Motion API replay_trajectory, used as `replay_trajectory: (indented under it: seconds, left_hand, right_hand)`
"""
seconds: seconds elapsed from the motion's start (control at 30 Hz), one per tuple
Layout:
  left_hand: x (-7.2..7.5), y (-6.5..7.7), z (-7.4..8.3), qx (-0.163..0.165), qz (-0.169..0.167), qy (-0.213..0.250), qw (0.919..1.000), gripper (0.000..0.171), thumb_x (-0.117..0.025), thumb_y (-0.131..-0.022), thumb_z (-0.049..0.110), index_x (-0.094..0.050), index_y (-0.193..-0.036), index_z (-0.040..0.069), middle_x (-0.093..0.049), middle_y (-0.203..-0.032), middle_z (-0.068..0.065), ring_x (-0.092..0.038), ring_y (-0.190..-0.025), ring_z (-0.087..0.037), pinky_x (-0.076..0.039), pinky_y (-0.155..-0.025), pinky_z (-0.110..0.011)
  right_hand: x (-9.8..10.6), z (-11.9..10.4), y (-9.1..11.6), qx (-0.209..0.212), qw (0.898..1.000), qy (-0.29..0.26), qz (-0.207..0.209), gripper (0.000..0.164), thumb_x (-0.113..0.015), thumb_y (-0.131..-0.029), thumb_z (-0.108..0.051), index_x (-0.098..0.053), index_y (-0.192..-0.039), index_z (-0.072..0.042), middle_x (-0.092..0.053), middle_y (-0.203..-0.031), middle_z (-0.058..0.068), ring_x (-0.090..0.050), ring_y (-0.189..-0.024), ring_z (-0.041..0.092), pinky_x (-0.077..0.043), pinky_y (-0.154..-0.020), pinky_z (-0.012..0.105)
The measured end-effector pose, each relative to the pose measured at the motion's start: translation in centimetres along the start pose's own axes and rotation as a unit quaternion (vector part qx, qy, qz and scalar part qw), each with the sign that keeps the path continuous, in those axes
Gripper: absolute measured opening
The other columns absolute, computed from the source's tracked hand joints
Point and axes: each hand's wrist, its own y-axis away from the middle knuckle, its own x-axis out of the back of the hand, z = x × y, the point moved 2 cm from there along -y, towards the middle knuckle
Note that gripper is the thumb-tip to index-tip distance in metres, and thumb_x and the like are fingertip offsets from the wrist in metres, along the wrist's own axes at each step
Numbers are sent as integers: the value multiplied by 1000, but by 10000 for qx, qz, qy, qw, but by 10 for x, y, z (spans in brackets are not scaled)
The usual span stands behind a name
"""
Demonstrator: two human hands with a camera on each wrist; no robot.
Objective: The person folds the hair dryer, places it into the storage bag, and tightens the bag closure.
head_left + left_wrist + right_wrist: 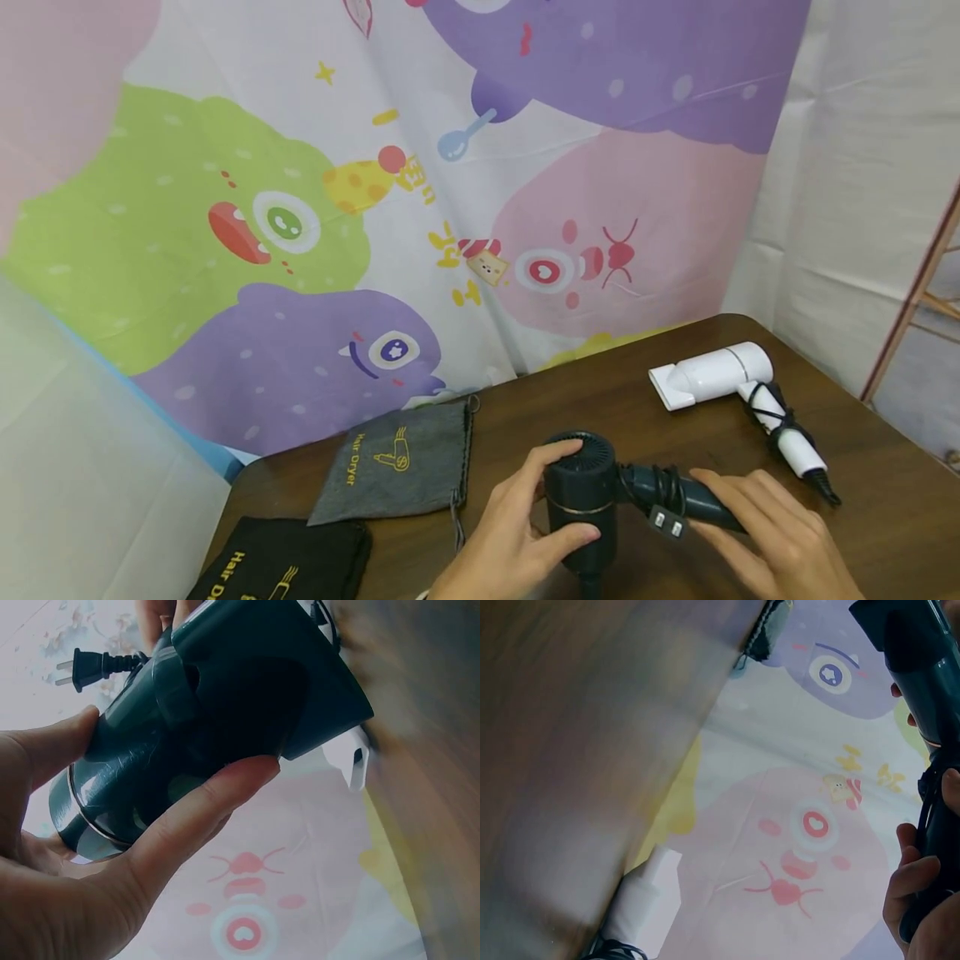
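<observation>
A dark green hair dryer (581, 496) is held up in both hands, its barrel upright with the round vent on top and the flat nozzle downward. My left hand (506, 529) grips the barrel, with fingers and thumb on opposite sides, as the left wrist view also shows. My right hand (783, 525) holds the handle near its end. The black cord (667, 487) is wrapped around the handle, and its two-pin plug (88, 670) sticks out. Part of the right palm is hidden in the head view.
A white hair dryer (712, 375) with its cord wrapped lies at the back right of the brown table (517, 417). To the left lie a grey drawstring pouch (435, 492) and a black pouch (330, 554). A cartoon-printed cloth (465, 208) hangs behind.
</observation>
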Motion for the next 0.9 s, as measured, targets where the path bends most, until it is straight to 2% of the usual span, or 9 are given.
replay_trajectory:
  seconds: [0.33, 0.43, 0.63, 0.9]
  left_hand:
    - [-1, 3, 9, -56, 108, 8, 9999, 69, -69, -94, 15, -31, -151, 23, -59, -134, -7, -64, -113, -14, -54, -92, -31]
    - [-2, 3, 10, 98, 140, 159, 9997, 68, -69, -95, 16, -32, -151, 24, -59, -134, -9, -64, -113, -15, -57, -83, -29]
    - [-3, 4, 10, 707, 165, 711, 9948, 65, -69, -95, 20, -35, -149, 29, -61, -131, -11, -65, -112, -17, -58, -60, -28]
    - [-6, 5, 12, 778, 300, 737, 9938, 64, -71, -94, 21, -37, -149, 30, -64, -125, -11, -67, -104, -14, -58, -55, -30]
  right_hand:
    - [0, -4, -1, 5, 9995, 69, 304, 50, -61, -98, -44, -74, -109, 3, -69, -89, 5, -51, -78, 3, -39, -58, 13]
    - [0, -3, 0, -37, 9994, -3, 338, 51, -61, -98, -44, -73, -108, 4, -69, -89, 5, -51, -79, 3, -39, -60, 13]
    - [0, -2, 2, -40, 9989, -179, 422, 51, -63, -97, -43, -73, -109, 5, -69, -90, 6, -52, -80, 3, -40, -62, 13]
    - [1, 0, 4, -85, 9987, -273, 431, 50, -62, -98, -41, -72, -109, 7, -70, -92, 7, -53, -81, 3, -42, -66, 12]
